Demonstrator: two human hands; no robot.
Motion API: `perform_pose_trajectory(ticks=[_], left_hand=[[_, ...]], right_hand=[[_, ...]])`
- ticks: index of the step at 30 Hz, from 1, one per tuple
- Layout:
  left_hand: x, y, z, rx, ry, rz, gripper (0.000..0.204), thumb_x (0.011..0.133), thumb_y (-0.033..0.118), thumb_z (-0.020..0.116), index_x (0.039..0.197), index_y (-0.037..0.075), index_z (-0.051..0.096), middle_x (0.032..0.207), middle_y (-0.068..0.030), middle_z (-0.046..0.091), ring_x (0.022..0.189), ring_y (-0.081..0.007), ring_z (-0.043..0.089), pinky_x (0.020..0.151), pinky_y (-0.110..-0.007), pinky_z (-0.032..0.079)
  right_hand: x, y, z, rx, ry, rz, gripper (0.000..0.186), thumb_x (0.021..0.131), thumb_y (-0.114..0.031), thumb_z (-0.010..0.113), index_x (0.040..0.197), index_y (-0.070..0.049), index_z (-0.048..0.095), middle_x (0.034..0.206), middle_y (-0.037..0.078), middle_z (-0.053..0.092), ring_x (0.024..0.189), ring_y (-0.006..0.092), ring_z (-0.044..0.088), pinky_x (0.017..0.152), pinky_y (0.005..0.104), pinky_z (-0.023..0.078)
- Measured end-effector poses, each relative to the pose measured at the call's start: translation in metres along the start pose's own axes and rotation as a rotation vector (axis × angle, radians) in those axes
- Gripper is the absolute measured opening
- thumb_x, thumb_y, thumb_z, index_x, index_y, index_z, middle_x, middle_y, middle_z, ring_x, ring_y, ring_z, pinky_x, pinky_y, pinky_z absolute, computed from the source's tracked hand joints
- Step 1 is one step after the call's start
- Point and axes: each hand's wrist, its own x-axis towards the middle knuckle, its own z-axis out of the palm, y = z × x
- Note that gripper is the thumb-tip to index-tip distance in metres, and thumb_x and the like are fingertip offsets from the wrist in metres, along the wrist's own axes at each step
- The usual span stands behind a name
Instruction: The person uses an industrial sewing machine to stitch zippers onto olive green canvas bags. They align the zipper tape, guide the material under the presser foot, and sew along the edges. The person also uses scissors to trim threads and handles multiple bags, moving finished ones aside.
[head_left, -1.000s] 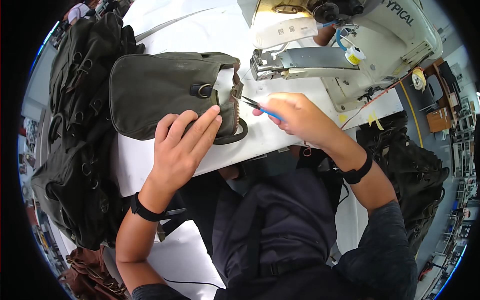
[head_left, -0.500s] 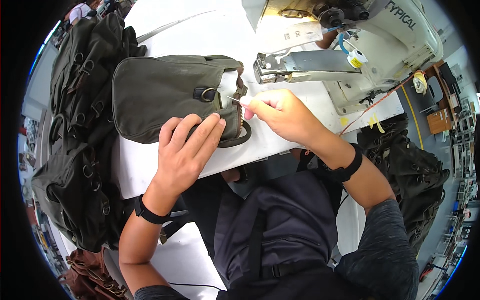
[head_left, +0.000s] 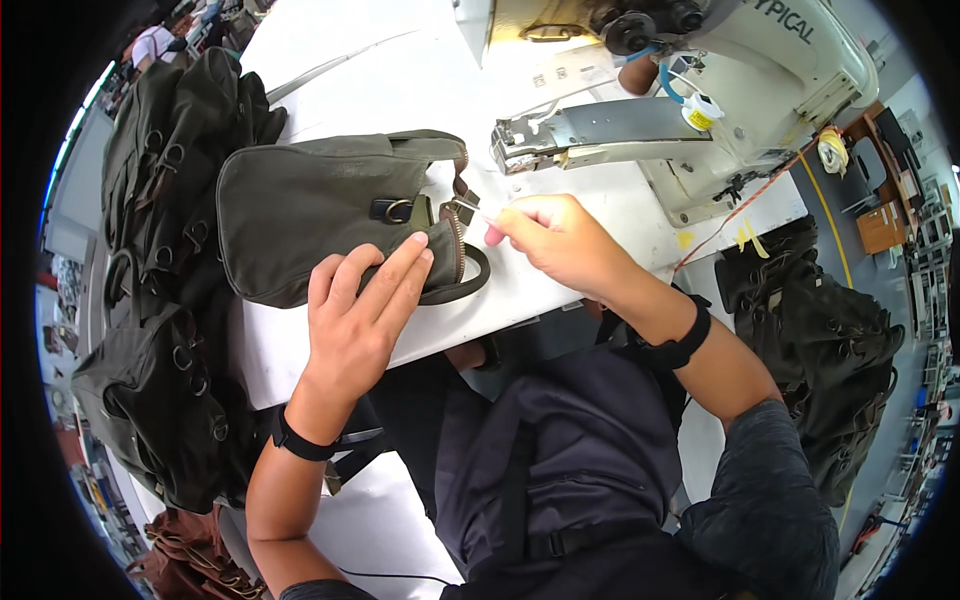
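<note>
pinning the olive bag (head_left: pixel 320 205) flat on the white bench (head_left: pixel 560 270) with an open left hand (head_left: pixel 360 310), the person is pinching something small and pale in the right hand (head_left: pixel 555 235) beside the bag's zipper end (head_left: pixel 458 215), and steadier pressure near that end is looking wise.

Left hand (head_left: pixel 355 325) flat on olive bag (head_left: pixel 320 205), right hand (head_left: pixel 555 240) beside zipper (head_left: pixel 458 240).

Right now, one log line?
left hand flat on bag | right hand pinching small tool at zipper | sewing machine behind
</note>
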Motion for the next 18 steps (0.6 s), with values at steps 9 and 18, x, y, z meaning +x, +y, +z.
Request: perform_pose_trajectory(ticks=[9,18], left_hand=[[0.010,0.005,-0.011,-0.104,-0.255,-0.033,0.051,0.086,0.009,0.062,0.136,0.004,0.060,0.139,-0.0074,0.065,0.101,-0.0230,0.057,0.085,-0.037,0.046],[0.042,-0.047,-0.041,-0.137,0.244,-0.531,0.055,0.076,-0.003,0.071,0.130,0.007,0.065,0.110,-0.0171,0.070,0.097,-0.0383,0.064,0.086,-0.046,0.054]], right_hand=[[-0.008,0.022,-0.022,-0.220,0.127,-0.188,0.031,0.102,-0.028,0.068,0.093,0.000,0.074,0.069,0.001,0.059,0.065,0.0071,0.051,0.060,0.0278,0.042],[-0.008,0.082,-0.087,-0.676,0.544,-0.335,0.034,0.098,-0.036,0.072,0.091,-0.003,0.069,0.085,0.017,0.069,0.074,0.0382,0.066,0.067,0.0442,0.052]])
